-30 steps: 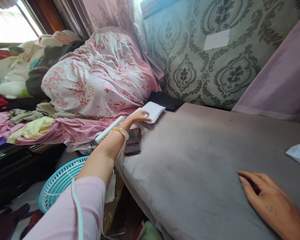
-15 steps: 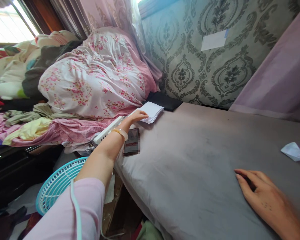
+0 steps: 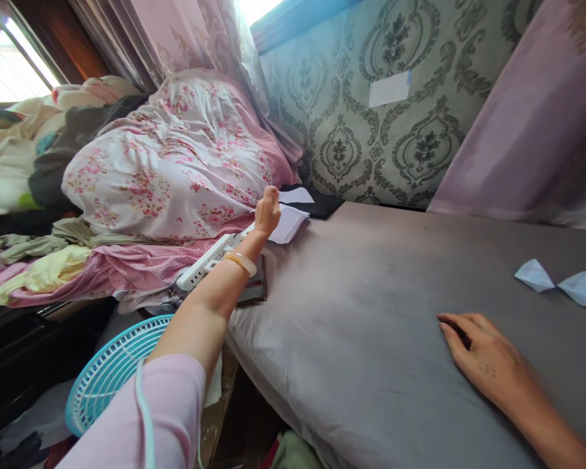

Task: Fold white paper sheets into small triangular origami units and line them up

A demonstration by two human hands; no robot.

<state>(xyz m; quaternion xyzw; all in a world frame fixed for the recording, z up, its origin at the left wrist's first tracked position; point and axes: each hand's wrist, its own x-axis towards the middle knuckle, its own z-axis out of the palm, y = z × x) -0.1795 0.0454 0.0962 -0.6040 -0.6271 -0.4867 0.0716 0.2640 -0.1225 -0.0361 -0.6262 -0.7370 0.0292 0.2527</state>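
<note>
My left hand [image 3: 267,212] is at the far end of the bed, its fingers pinched on the near edge of a white sheet of paper [image 3: 297,195]. That sheet is raised above a stack of white paper [image 3: 290,225]. Under my left forearm lies a phone [image 3: 258,288], partly covered by the wrist. My right hand [image 3: 481,348] rests on the grey bed sheet, fingers loosely bent and thumb apart, with nothing visible in it. Beyond it, to the right, are two folded white paper pieces [image 3: 534,275].
A white power strip [image 3: 202,266] runs along the bed's left edge. Behind the stack lies a flat black item [image 3: 329,204]. Floral bedding [image 3: 170,156] is heaped at the left. A light-blue slatted basket [image 3: 105,378] stands below my left arm, with a pale cord in front.
My left hand has closed on a sheet and lifted it off the stack. My right hand keeps its pose. The view has turned right, bringing the second folded piece more fully into sight.
</note>
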